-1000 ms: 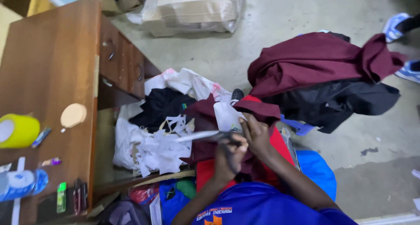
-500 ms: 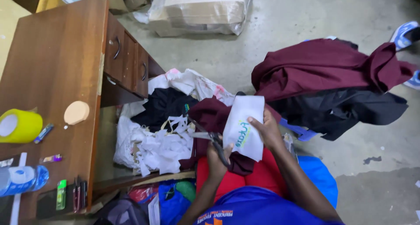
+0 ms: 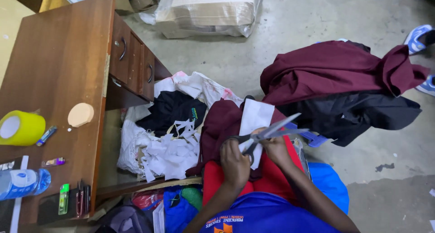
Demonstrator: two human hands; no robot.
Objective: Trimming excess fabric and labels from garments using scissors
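Note:
My left hand [image 3: 235, 162] grips the dark handles of a pair of scissors [image 3: 271, 132]. The grey blades are spread and point right, over my right hand. My right hand [image 3: 276, 148] holds the lower end of a white rectangular piece [image 3: 254, 118], paper or fabric, which stands up over a maroon cloth [image 3: 222, 124] on my lap. Under both hands lies a red cloth [image 3: 276, 178]. A heap of white offcuts [image 3: 168, 153] lies just left of my left hand.
A brown desk [image 3: 59, 70] with drawers stands at the left, carrying a yellow tape roll [image 3: 20, 128], a water bottle [image 3: 22, 183] and small items. A maroon and black clothes pile [image 3: 340, 88] lies right. A wrapped box [image 3: 210, 11] sits on the concrete floor. Another person's blue shoe [image 3: 417, 36] shows at the top right.
The white piece was held up broadside in my right hand; now it stands narrower and the spread scissor blades point right across it. Earlier the blades pointed left.

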